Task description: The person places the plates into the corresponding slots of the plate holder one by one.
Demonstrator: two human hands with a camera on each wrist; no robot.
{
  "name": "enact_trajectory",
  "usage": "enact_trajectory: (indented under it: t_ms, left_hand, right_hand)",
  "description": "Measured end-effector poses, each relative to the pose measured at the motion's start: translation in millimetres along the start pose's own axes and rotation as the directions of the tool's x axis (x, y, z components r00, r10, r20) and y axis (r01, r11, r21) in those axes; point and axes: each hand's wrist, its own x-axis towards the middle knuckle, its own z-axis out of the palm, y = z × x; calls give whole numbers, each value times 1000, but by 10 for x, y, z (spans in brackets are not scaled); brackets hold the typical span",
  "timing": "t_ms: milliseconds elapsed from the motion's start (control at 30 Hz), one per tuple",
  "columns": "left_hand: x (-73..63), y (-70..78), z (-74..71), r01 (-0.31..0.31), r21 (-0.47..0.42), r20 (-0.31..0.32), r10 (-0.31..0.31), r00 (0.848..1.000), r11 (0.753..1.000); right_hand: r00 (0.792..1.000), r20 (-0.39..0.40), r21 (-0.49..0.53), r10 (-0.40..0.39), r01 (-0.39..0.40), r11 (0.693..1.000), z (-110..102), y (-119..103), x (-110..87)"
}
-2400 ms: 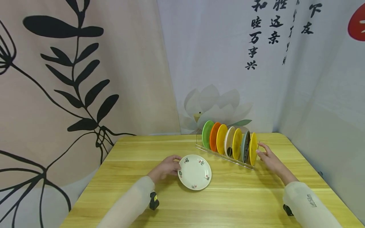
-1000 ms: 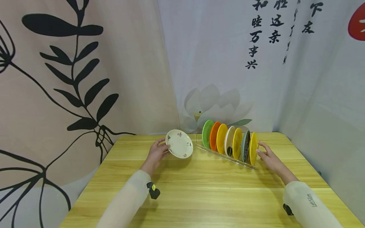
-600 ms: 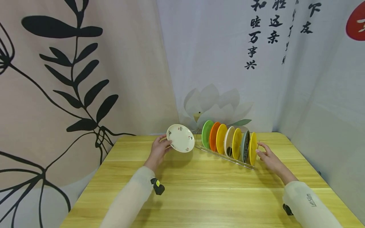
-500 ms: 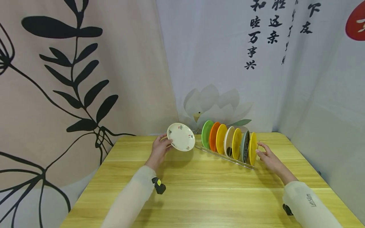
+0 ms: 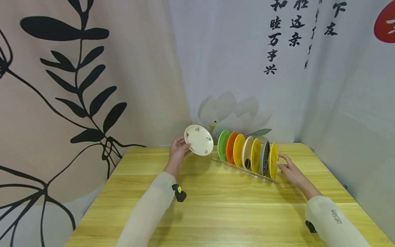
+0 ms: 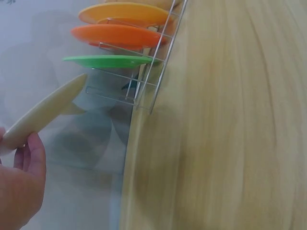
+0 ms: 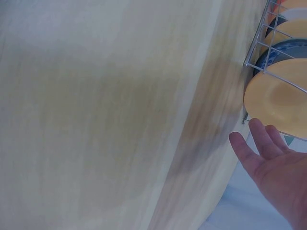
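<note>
My left hand (image 5: pixel 178 152) pinches the left edge of a white plate (image 5: pixel 200 140) with small floral prints, held tilted above the table. In the left wrist view the plate (image 6: pixel 45 112) appears nearly edge-on, near the rack's green plate (image 6: pixel 110 61) but apart from it. A wire dish rack (image 5: pixel 242 169) holds several upright plates. At its right end, my right hand (image 5: pixel 288 168) is beside the last yellow plate (image 5: pixel 273 161). In the right wrist view its fingers (image 7: pixel 264 139) extend toward the rack's end wire; whether they touch it is unclear.
The rack also bears an orange plate (image 5: pixel 230 148), a white plate (image 5: pixel 247 153), a dark patterned plate (image 5: pixel 265 159) and more yellow ones. It stands near the back of a wooden table (image 5: pixel 216 212). A printed curtain (image 5: pixel 148 68) hangs behind.
My left hand has lifted the white floral plate from low over the table's middle, carried it back, and lately moved up and right toward the rack's left end. My right hand has stayed put.
</note>
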Motion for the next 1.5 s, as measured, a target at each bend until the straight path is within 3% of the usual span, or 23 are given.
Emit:
enact_trajectory:
  t_ms: [467, 800, 1167, 1500]
  left_hand:
    - [184, -103, 302, -13, 37, 6, 13, 1000, 999]
    - [266, -193, 419, -17, 93, 33, 14, 999, 996]
    - [303, -262, 578, -35, 72, 72, 30, 997, 997]
    - [260, -442, 668, -54, 117, 70, 46, 997, 992]
  right_hand:
    - [1000, 8, 14, 10, -10, 1000, 7, 11, 16]
    - [1000, 12, 26, 20, -20, 999, 23, -32, 11]
    - [1000, 0, 14, 6, -6, 1000, 21, 12, 22]
    - [1000, -12, 12, 6, -6, 1000, 7, 6, 14]
